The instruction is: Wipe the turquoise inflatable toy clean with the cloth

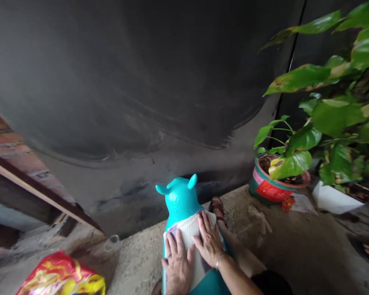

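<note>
Fingers: both hands' fingers are lying flat, slightly spread, gripping nothing.
Left hand (177, 264): pressing the white patterned cloth (189, 237).
Right hand (209, 241): resting beside it at 2 o'clock.
Cloth: draping the turquoise plastic eared animal toy (181, 198), at 6 o'clock.
Potted plant (278, 178): standing at 3 o'clock.

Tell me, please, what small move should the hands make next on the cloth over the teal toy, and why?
Probably slide both palms outward to smooth the white cloth. The left hand and right hand lie flat, side by side, on the cloth draped over the teal toy animal, and the cloth's edge near the neck looks uneven.
</note>
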A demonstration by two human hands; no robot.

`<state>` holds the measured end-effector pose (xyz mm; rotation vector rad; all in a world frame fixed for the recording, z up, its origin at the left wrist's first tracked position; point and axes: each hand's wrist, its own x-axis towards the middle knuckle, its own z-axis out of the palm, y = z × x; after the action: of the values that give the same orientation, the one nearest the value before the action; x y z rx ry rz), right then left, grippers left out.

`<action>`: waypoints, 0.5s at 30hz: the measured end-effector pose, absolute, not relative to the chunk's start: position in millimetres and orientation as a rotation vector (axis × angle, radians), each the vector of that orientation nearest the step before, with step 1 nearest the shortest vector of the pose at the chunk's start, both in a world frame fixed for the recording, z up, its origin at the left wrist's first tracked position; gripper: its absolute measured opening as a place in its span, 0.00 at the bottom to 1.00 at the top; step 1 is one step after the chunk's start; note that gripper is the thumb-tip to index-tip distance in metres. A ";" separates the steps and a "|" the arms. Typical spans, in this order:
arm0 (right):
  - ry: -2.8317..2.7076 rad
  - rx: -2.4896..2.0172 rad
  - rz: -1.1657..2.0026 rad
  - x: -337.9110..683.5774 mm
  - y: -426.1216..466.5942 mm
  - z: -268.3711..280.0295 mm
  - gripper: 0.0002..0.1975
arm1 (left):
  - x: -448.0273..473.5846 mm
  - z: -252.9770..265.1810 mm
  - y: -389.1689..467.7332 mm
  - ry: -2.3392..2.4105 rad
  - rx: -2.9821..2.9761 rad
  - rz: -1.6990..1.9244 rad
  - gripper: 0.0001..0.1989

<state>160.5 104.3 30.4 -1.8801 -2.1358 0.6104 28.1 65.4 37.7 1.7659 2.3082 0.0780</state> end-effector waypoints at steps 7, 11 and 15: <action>-2.074 -1.908 0.654 151.8 135.3 38.3 0.35 | 26.4 38.8 94.7 2.303 1.758 0.120 0.33; -1.934 -2.088 0.657 141.7 104.6 37.8 0.33 | 26.0 55.0 85.0 2.262 1.708 0.084 0.32; -1.808 -2.203 0.634 141.4 41.2 18.3 0.33 | 28.1 51.4 47.7 2.253 1.795 -0.052 0.30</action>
<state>141.4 41.2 18.3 -2.2034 -1.8084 0.6340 28.1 47.7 51.4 1.7953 2.2527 -0.0516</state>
